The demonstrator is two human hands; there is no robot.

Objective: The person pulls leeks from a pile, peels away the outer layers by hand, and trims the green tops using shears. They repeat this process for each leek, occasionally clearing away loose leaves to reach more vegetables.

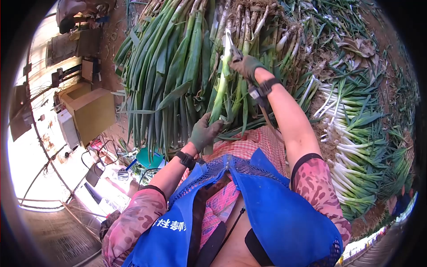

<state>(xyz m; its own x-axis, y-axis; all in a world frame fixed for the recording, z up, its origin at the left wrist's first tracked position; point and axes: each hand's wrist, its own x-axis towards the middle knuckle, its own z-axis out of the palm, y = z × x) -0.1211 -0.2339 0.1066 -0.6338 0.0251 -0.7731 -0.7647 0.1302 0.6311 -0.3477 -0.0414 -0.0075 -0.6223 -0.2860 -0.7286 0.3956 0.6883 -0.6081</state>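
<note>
A large green onion (220, 89) runs up from my left hand (205, 132), its white end bare and pale. My gloved left hand is closed around its green leaves, low in front of the red checked cloth. My right hand (248, 67), gloved too, is closed on a small grey nozzle-like tool (235, 53) beside the onion's white part. A thin brown hose (270, 120) hangs below the right wrist. Behind both hands lies a thick heap of unpeeled green onions (178, 66), roots toward the top. Exact contact between tool and onion cannot be made out.
To the right, a long row of peeled white onions (344, 164) lies on the ground. Loose trimmings (356, 44) cover the upper right. At left stand a cardboard box (93, 113), a white box (68, 129) and a teal scoop-like item (149, 158).
</note>
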